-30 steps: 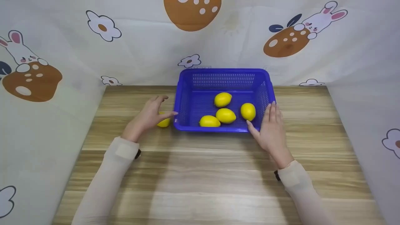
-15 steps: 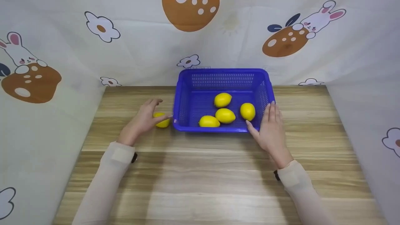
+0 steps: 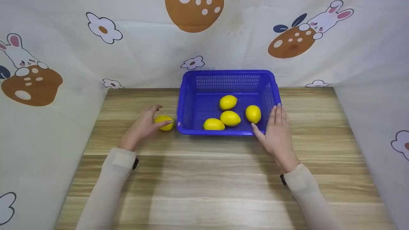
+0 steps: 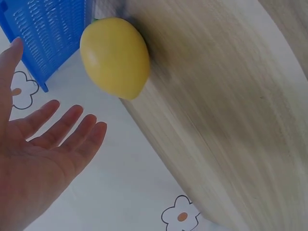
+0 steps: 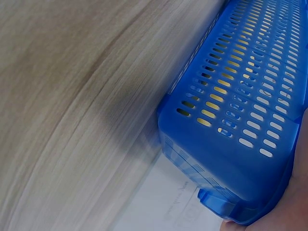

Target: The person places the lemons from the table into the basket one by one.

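A yellow lemon [image 3: 166,128] lies on the wooden table just left of the blue plastic basket [image 3: 191,131]. My left hand [image 3: 140,126] hovers beside it, thumb crossing over the lemon in the head view. In the left wrist view, the left hand's fingers [image 4: 62,127] are spread and loosely bent, with a visible gap between them and the lemon [image 4: 115,57]. Several lemons sit inside the basket, one of them [image 3: 253,114] near its right wall. My right hand [image 3: 278,137] rests at the basket's front right corner, fingers straight along the right rim and thumb at the front rim.
A pale cloth backdrop [image 3: 143,48] printed with rabbits and flowers rises behind and on both sides of the table [image 3: 204,179]. The basket stands at the table's back edge, close to the cloth.
My left hand has drawn back leftward and toward me from the basket's left rim, uncovering more of the loose lemon, which sits slightly further left. My right hand stays on the basket.
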Tool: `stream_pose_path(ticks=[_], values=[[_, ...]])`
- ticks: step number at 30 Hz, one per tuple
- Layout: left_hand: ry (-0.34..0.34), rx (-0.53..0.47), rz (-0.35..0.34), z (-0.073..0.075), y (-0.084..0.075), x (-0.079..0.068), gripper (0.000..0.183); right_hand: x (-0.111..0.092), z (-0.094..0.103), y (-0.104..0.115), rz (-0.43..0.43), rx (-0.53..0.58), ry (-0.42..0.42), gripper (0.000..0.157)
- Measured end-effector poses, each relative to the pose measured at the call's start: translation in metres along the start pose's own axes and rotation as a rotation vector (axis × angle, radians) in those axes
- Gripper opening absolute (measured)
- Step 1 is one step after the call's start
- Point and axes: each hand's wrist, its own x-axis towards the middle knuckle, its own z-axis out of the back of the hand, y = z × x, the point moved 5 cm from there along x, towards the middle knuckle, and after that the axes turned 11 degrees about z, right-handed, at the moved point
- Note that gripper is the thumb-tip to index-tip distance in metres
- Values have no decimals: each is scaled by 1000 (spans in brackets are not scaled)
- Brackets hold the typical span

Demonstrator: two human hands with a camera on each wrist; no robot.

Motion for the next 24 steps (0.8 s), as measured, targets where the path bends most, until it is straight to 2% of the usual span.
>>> stream_pose_path(ticks=[8, 13, 24], values=[[-2, 5, -64, -5, 2, 4, 74, 0, 1, 1, -4, -4, 13, 101], [-28, 19, -105, -8, 3, 7, 73, 0, 0, 1, -7, -4, 19, 100], [-20, 45, -73, -18, 11, 15, 78, 0, 0, 0, -7, -9, 25, 100]])
